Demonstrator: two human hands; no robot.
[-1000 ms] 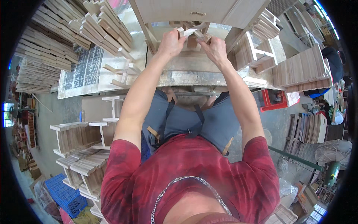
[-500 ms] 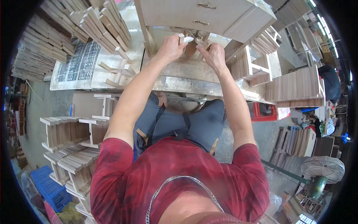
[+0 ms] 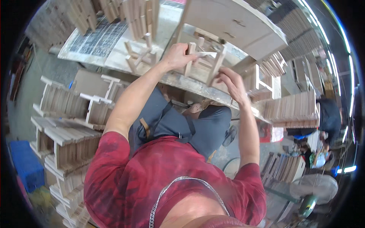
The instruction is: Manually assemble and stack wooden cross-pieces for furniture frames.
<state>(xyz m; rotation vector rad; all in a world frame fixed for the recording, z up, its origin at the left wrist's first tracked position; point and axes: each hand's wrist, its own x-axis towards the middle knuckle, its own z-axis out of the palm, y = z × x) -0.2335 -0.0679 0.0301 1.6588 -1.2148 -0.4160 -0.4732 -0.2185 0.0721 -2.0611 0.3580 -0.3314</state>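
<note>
A small pale wooden leg frame stands on the worktable, with upright legs joined by crosspieces. My left hand is closed round its left leg, fingers and thumb wrapped near the top. My right hand is beside the right leg with loosely bent fingers apart; they seem to hold nothing, and whether they touch the leg is hard to tell. Behind the frame rises a large pale wooden jig panel with slots in its face.
A similar wooden frame stands to the left on the table. Bundled wood strips are behind it. Stacked frames rise at my left, and panel stacks at my right. A fan stands lower right; a blue crate lower left.
The wooden frame has come out from under the panel toward me and now stands upright. My right hand has loosened and moved down beside its right leg. The view has tilted.
</note>
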